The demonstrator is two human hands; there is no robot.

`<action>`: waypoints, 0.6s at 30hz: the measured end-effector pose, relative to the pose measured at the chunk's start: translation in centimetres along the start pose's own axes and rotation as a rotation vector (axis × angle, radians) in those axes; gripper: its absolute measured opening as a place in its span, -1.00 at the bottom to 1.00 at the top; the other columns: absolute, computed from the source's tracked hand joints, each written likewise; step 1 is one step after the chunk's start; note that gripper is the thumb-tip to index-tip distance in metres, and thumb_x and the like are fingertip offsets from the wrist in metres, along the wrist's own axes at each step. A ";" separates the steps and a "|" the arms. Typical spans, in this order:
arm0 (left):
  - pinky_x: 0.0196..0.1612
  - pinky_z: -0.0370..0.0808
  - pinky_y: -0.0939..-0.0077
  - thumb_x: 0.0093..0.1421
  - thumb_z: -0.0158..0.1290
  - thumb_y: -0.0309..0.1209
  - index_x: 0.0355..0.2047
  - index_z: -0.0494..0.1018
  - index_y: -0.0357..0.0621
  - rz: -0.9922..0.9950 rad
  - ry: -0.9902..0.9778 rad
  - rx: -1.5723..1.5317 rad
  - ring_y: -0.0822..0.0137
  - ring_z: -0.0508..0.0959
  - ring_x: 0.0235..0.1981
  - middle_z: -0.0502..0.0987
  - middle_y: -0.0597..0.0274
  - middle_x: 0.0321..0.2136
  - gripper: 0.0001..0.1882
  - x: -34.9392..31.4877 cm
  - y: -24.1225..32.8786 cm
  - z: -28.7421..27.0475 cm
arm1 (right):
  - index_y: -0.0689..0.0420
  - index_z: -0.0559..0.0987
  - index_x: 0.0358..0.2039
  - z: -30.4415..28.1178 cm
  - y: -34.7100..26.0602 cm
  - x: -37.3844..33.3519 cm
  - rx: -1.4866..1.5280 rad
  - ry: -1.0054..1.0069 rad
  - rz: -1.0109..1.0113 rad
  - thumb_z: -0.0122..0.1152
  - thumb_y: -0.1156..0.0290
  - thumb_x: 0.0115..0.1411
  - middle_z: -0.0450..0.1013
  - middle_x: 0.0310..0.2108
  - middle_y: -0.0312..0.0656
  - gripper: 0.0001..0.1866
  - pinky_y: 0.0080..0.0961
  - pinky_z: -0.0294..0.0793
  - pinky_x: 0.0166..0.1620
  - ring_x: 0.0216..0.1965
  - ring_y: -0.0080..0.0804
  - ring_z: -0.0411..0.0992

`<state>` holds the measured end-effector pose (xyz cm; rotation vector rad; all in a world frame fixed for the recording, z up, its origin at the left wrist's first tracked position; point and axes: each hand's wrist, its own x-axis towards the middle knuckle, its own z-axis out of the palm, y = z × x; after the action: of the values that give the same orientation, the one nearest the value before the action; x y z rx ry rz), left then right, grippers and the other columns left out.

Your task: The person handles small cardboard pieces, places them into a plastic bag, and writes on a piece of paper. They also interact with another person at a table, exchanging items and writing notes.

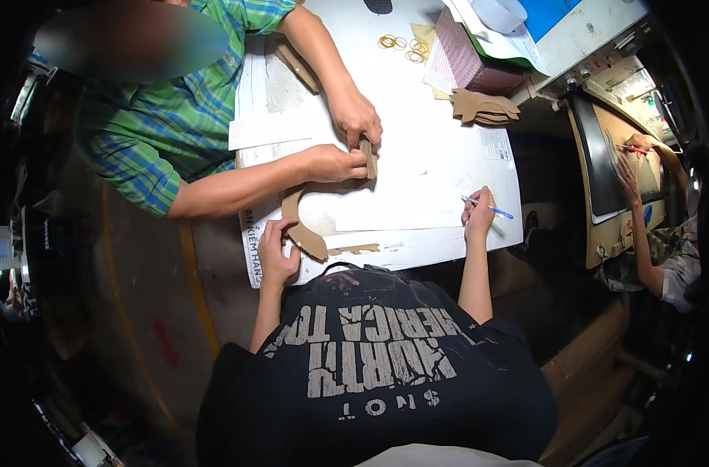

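My left hand [279, 253] is at the near left of the white table, with fingers and thumb gripping the edge of a curved brown cardboard piece [306, 236] that lies flat. In my right hand [478, 215], at the near right, a blue and white pen [494, 208] is pinched above a white sheet [417, 204]. Across from me, a co-worker's two hands [339, 162] hold a small stack of narrow brown cardboard strips [369, 161], just beyond the curved piece.
A co-worker in a green plaid shirt [160, 117] leans in at the far left. Rubber bands [414, 51], a pink patterned box [473, 58] and a stack of brown cut pieces [485, 107] sit at the far right. Another person works at a board [603, 159] farther right.
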<state>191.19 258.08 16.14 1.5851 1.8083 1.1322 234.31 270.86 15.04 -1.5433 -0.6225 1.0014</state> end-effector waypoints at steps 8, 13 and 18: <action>-0.34 0.38 0.08 -0.08 -0.08 -0.62 -0.44 0.30 -0.20 -0.093 0.138 0.234 -0.09 0.43 -0.44 0.37 0.03 -0.46 -0.86 0.7 -0.5 1.5 | 0.09 0.36 -0.43 0.1 0.4 0.3 0.011 0.007 0.002 -0.09 0.07 0.49 0.25 -0.69 -0.32 -0.58 -0.58 0.02 -0.75 -0.81 -0.58 0.10; -0.34 0.36 0.00 -0.08 -0.06 -0.61 -0.46 0.29 -0.19 -0.086 0.142 0.303 -0.15 0.45 -0.40 0.39 0.03 -0.45 -0.87 1.4 -0.6 1.6 | 0.10 0.37 -0.44 1.0 0.0 0.6 0.024 0.036 0.013 -0.08 0.08 0.49 0.24 -0.69 -0.31 -0.58 -0.58 0.02 -0.75 -0.81 -0.59 0.08; -0.34 0.37 0.00 -0.08 -0.06 -0.61 -0.46 0.30 -0.18 -0.076 0.137 0.291 -0.15 0.45 -0.40 0.39 0.04 -0.45 -0.87 1.6 -0.7 1.6 | 0.10 0.37 -0.44 0.8 0.2 0.7 -0.008 0.014 -0.021 -0.10 0.08 0.50 0.24 -0.69 -0.31 -0.58 -0.58 0.03 -0.75 -0.81 -0.58 0.09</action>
<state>191.74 260.06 14.91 1.6118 2.1876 0.9993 233.97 271.81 14.65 -1.5467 -0.6325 0.9718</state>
